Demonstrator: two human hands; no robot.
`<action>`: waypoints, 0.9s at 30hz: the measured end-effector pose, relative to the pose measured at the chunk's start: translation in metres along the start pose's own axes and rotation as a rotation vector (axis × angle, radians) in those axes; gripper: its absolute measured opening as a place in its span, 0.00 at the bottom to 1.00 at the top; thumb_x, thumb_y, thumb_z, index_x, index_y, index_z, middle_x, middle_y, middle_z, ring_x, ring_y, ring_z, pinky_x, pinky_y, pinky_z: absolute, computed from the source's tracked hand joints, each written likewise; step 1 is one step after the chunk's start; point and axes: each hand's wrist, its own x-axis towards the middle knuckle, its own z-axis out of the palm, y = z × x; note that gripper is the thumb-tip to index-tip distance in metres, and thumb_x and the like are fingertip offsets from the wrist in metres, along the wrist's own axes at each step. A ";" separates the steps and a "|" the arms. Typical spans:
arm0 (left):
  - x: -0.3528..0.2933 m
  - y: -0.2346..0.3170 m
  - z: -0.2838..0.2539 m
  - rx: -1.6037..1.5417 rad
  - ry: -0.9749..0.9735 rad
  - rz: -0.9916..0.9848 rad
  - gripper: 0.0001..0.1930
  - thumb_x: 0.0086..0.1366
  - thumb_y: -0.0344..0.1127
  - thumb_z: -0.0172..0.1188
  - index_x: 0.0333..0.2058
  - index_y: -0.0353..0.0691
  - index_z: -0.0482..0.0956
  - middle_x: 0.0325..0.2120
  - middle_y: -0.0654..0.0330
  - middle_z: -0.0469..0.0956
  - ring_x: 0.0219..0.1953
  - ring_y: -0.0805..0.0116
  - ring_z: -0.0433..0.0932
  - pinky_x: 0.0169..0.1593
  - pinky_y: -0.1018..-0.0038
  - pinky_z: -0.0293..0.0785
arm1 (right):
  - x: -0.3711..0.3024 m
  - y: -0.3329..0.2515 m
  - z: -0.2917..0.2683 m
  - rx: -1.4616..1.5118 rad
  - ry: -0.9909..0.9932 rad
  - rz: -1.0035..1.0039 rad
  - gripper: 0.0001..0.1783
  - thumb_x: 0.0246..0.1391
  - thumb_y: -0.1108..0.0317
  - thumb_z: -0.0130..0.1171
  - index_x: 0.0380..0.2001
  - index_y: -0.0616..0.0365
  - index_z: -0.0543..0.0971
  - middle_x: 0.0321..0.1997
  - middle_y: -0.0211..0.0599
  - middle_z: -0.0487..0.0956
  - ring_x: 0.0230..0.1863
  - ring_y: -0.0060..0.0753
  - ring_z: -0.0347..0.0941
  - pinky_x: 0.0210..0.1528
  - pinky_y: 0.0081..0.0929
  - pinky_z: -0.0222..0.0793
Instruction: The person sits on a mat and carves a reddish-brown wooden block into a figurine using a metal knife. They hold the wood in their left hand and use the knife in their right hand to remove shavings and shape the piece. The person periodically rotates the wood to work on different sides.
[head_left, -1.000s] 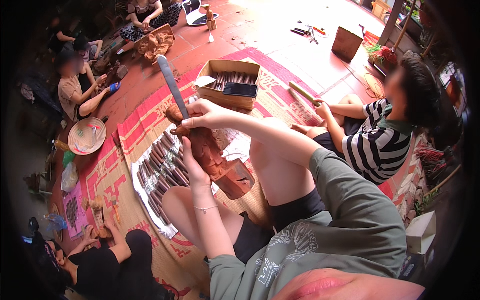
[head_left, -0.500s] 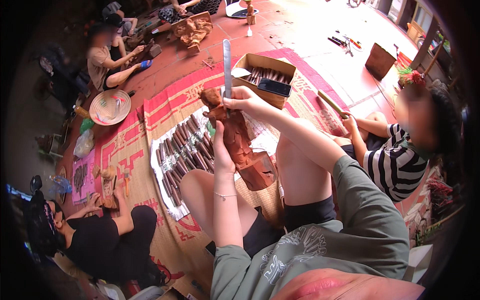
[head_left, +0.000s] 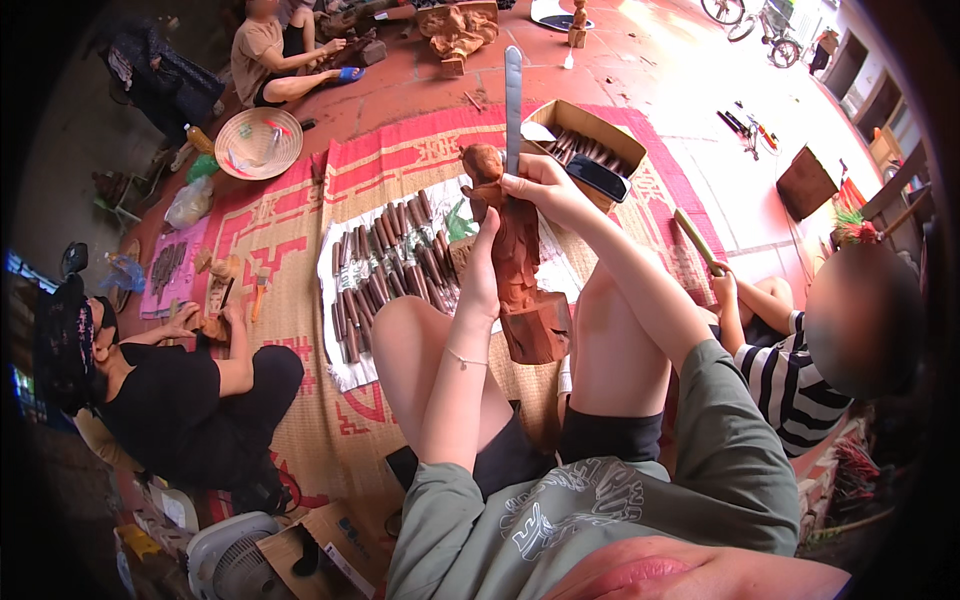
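Note:
A reddish-brown carved wooden figure [head_left: 519, 260] stands nearly upright between my knees, its uncarved block base lowest. My left hand [head_left: 484, 265] is closed round the figure's left side, thumb up and fingers hidden behind the wood. In my right hand [head_left: 545, 188] is a long flat grey metal file [head_left: 513, 100], pinched near the figure's shoulder. The file's rounded end points up, past the head; its lower end is hidden by my hand and the carving.
Several dark-handled carving tools [head_left: 390, 262] lie on a white cloth [head_left: 352, 374] on the woven mat [head_left: 290, 260]. Beyond is a cardboard box [head_left: 628, 150] of more tools, with a phone [head_left: 598, 180] at its edge. Co-workers sit left and right; one at right holds a greenish stick [head_left: 698, 238].
The whole view has shifted, so the scene sits further right. The figure looks more upright than before. Both hands keep their hold on the figure and the file.

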 end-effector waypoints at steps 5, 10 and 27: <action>0.002 -0.002 -0.003 0.001 0.015 0.023 0.29 0.62 0.50 0.51 0.55 0.37 0.60 0.50 0.61 0.68 0.49 0.72 0.69 0.54 0.74 0.64 | -0.002 -0.008 0.005 -0.020 0.064 0.018 0.14 0.52 0.60 0.56 0.30 0.62 0.74 0.28 0.27 0.74 0.32 0.15 0.67 0.37 0.17 0.63; 0.003 -0.002 -0.006 -0.041 -0.001 -0.024 0.29 0.62 0.50 0.50 0.55 0.37 0.60 0.51 0.61 0.67 0.50 0.72 0.68 0.54 0.74 0.63 | -0.004 -0.013 0.003 -0.022 -0.027 0.042 0.14 0.53 0.60 0.56 0.32 0.62 0.74 0.28 0.27 0.74 0.33 0.16 0.67 0.38 0.18 0.63; 0.003 -0.003 -0.003 -0.033 -0.009 0.014 0.30 0.62 0.52 0.50 0.55 0.36 0.60 0.50 0.59 0.68 0.50 0.71 0.68 0.54 0.74 0.64 | -0.001 -0.006 0.008 -0.017 0.084 0.002 0.14 0.52 0.60 0.56 0.32 0.63 0.75 0.27 0.26 0.74 0.31 0.14 0.67 0.35 0.17 0.65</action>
